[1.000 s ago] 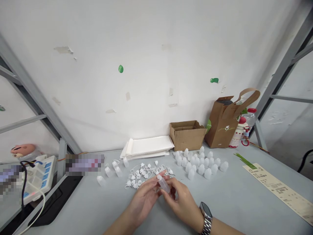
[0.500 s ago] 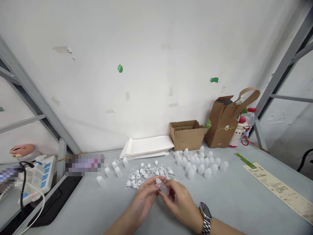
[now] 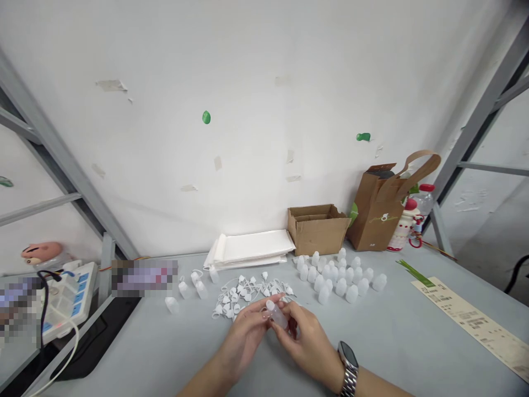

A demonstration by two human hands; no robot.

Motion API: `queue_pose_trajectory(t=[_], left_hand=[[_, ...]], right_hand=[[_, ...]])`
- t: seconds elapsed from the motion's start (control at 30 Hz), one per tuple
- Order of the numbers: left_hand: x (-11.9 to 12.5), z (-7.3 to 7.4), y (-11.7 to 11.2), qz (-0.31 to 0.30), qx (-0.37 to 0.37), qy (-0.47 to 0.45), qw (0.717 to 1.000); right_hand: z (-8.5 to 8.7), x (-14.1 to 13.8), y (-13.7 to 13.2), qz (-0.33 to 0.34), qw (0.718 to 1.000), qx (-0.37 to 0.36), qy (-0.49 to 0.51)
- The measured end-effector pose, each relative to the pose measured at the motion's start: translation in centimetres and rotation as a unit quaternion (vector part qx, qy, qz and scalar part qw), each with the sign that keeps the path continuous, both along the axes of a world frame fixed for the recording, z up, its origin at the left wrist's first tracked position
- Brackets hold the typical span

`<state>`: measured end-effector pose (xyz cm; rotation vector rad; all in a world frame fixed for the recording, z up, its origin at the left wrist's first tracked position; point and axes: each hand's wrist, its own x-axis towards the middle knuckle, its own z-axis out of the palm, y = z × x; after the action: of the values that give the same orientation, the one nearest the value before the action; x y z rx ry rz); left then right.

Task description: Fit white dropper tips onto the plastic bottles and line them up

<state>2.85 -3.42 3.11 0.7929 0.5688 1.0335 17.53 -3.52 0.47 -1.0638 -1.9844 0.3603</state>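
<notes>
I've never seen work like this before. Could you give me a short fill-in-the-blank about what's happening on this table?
1. The left hand and the right hand together hold one small translucent plastic ____.
2. The wristwatch with a metal band is on the person's ____ wrist.
3. The white tethered caps lie in a tangle to the ____ of the group of frosted bottles.

Missing words: bottle; right; left.

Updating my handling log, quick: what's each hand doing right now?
Left hand: closed, holding the translucent plastic bottle.
Right hand: closed, holding the same bottle.
</notes>
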Motion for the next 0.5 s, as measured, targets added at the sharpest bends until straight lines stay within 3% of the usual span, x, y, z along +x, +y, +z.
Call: queue_pose_trajectory(t=[0.5], left_hand=[[-0.18, -0.5, 0.07, 0.014, -0.007, -0.003, 1.0]], right_hand=[[-0.08, 0.01, -0.06, 0.007, 1.0, 0.008, -0.004]])
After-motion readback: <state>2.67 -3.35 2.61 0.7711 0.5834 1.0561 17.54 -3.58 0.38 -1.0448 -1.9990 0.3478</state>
